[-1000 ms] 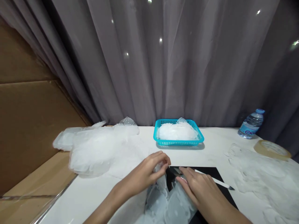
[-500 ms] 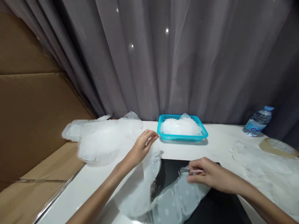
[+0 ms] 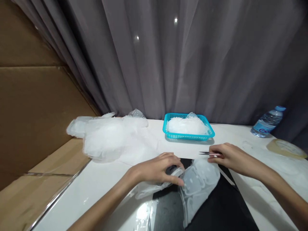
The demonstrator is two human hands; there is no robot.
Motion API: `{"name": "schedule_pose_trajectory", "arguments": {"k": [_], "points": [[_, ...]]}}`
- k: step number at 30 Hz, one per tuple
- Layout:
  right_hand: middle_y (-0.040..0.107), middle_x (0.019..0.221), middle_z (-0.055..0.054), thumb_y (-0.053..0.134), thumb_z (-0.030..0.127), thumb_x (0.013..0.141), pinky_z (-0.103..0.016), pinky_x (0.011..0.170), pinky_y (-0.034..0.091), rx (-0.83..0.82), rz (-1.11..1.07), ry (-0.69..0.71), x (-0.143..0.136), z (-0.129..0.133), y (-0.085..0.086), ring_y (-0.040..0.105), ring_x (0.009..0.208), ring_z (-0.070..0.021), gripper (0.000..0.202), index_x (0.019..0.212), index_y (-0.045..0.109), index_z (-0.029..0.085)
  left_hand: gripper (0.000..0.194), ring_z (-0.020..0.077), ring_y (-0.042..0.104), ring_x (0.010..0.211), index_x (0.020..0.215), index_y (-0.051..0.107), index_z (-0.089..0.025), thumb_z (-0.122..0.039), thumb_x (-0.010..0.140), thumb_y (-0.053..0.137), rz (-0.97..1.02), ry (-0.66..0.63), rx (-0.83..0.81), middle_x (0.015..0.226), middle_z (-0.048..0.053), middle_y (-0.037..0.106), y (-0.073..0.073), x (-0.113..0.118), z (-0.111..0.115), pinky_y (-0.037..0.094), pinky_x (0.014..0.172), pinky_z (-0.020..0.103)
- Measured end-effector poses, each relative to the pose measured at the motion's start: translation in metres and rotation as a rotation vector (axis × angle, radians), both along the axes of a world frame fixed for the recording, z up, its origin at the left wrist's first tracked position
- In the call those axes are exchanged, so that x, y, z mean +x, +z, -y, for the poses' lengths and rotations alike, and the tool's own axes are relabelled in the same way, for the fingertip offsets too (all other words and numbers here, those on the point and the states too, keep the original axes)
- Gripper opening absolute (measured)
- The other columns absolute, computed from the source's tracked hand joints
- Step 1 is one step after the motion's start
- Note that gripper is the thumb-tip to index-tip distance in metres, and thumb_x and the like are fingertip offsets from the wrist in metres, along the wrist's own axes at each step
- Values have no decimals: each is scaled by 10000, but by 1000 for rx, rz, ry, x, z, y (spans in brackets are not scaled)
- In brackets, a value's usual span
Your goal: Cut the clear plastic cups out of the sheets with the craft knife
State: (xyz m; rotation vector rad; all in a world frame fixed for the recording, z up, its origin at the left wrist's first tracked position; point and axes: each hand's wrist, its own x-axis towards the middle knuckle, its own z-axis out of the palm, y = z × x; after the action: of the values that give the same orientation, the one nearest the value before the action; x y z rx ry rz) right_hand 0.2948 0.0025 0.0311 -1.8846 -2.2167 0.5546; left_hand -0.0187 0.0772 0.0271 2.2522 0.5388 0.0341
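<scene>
My right hand (image 3: 218, 154) is closed on small pink-handled snips (image 3: 207, 153), whose metal tips point left. Its lower fingers are close to the top edge of a translucent white sheet (image 3: 202, 179) with raised outlines, which hangs over a black mat (image 3: 216, 208). My left hand (image 3: 168, 170) has its thumb and fingers curled at the left edge of that sheet and seems to pinch it. More translucent material (image 3: 149, 189) bunches below and behind my left hand. Where the pieces join is hidden.
A pile of white translucent pieces (image 3: 106, 138) lies at the back left. A turquoise basket (image 3: 189, 136) holds similar pieces. A water bottle (image 3: 268, 122), a tape roll (image 3: 286, 148) and loose film (image 3: 284, 173) are on the right. Cardboard (image 3: 36, 106) stands at the left.
My left hand has come down and right to the sheet. The sheet has turned and its upper end has risen. My right hand has moved up and slightly right with the snips.
</scene>
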Motion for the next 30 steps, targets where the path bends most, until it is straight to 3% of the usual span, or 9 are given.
{"name": "schedule_pose_trajectory", "arguments": {"k": [4, 6, 10, 14, 18, 20, 23, 26, 30], "points": [[564, 699, 21, 592, 346, 972, -263, 621, 280, 7, -3, 54, 6, -1, 8, 517, 682, -171, 270, 742, 519, 225, 120, 245, 641, 1092, 1042, 681, -221, -272, 933, 677, 26, 68, 1, 1122, 34, 703, 5, -2, -7, 488, 951, 334], [519, 674, 34, 603, 365, 974, -259, 621, 285, -13, -42, 103, 10, -2, 12, 492, 666, -159, 308, 726, 487, 222, 76, 222, 645, 970, 973, 659, -208, -211, 899, 642, 8, 66, -27, 1019, 15, 696, 9, -2, -9, 492, 857, 308], [491, 663, 39, 617, 379, 972, -255, 621, 294, -32, -94, 137, 9, -3, 14, 455, 650, -145, 340, 711, 472, 216, 119, 222, 644, 961, 969, 657, -200, -294, 970, 584, 2, 38, -103, 1036, 33, 700, 17, 2, 1, 489, 852, 312], [542, 683, 29, 629, 375, 969, -262, 623, 302, -59, -82, 164, 4, -2, 15, 495, 669, -153, 311, 734, 503, 214, 148, 209, 626, 915, 996, 646, -193, -274, 1007, 523, -3, 39, -80, 999, 28, 680, 22, 8, 10, 477, 813, 293], [614, 737, 6, 585, 381, 996, -278, 634, 320, 13, -69, 154, 1, 2, 15, 539, 694, -171, 278, 771, 550, 221, 204, 205, 621, 916, 1003, 696, -196, -366, 1024, 587, 35, 12, -42, 987, 30, 700, 25, 6, 7, 463, 813, 276], [661, 821, -18, 519, 372, 1023, -290, 691, 365, 139, -156, 136, -9, 3, 10, 586, 767, -190, 257, 821, 576, 225, 235, 221, 612, 988, 1033, 731, -211, -411, 1027, 608, 34, -31, -10, 1007, 41, 711, 23, 4, 4, 453, 889, 289], [661, 851, -32, 412, 423, 1066, -301, 738, 421, 271, -467, 45, -41, 8, -5, 606, 779, -188, 307, 896, 570, 223, 259, 245, 579, 1108, 1051, 740, -219, -417, 1052, 574, 31, -107, 8, 1055, 56, 712, 19, 0, 0, 409, 1023, 325], [564, 675, 29, 334, 560, 1085, -270, 595, 398, 77, -797, -37, -78, 17, -25, 503, 569, -142, 429, 951, 558, 221, 339, 249, 582, 1104, 1009, 723, -189, -447, 1073, 512, 68, -114, -64, 1043, 72, 689, 17, -2, -1, 430, 1004, 318], [406, 527, 94, 336, 688, 1043, -244, 482, 295, -237, -966, -34, -100, 24, -47, 351, 453, -114, 515, 876, 496, 228, 430, 171, 555, 754, 895, 686, -170, -523, 1061, 504, 34, -173, -337, 803, 20, 608, 17, 0, -3, 439, 684, 246]]}}
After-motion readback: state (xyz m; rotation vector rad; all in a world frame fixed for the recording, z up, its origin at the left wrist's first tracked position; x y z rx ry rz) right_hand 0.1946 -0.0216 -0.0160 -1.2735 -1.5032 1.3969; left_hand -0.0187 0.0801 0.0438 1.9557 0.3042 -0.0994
